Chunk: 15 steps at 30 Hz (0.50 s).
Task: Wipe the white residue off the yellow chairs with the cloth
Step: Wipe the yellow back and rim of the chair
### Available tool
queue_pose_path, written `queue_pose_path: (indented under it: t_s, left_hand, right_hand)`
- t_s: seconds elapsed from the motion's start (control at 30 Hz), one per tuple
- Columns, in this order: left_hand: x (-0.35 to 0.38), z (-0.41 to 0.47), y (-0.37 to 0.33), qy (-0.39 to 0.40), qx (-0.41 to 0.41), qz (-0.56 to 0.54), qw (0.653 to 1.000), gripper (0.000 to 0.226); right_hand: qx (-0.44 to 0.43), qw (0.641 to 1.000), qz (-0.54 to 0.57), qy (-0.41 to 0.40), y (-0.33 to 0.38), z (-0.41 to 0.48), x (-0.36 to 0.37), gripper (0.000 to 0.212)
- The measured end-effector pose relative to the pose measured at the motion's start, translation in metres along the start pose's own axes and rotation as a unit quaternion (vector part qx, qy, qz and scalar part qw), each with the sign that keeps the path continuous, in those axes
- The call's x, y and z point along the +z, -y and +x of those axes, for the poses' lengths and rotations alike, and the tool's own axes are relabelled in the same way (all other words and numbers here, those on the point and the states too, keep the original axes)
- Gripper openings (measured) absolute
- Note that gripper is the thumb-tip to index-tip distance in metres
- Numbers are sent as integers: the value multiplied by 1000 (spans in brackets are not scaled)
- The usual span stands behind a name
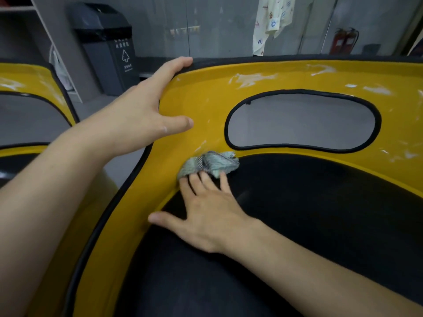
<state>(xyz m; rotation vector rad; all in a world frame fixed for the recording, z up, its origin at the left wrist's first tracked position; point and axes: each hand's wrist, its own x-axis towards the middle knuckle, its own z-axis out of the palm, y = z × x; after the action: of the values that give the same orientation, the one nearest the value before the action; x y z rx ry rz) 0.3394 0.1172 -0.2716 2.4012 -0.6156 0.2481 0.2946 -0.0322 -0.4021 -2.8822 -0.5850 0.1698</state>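
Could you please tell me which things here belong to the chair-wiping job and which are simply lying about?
Job: cloth, pressed under the right hand; near yellow chair, held at its edge by the left hand; white residue on its back; second yellow chair at left.
Lying about: grey bin; fire extinguishers; patterned fabric hanging behind; shelf.
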Motion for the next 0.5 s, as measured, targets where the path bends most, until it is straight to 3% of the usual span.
queue_pose_path:
  t_s: [0.07, 0.2, 0.4, 0.5]
  left_hand:
    - [0, 0, 0, 1, 1, -4, 1000, 85]
    - [0, -1, 4, 6, 3, -3, 1000, 85]
    - [0, 2, 4, 1, 7, -8, 1000, 85]
    - [0, 2, 4, 3, 10, -9, 1000, 85]
  right_hand:
    - [-1, 1000, -12, 8, -7, -1, -4, 102]
    - [103, 993, 3, -66, -43, 19, -13, 100]
    - [-50, 999, 12, 4, -9, -3, -6, 94]
    - [-10, 1000, -8, -24, -35, 7, -9, 88]
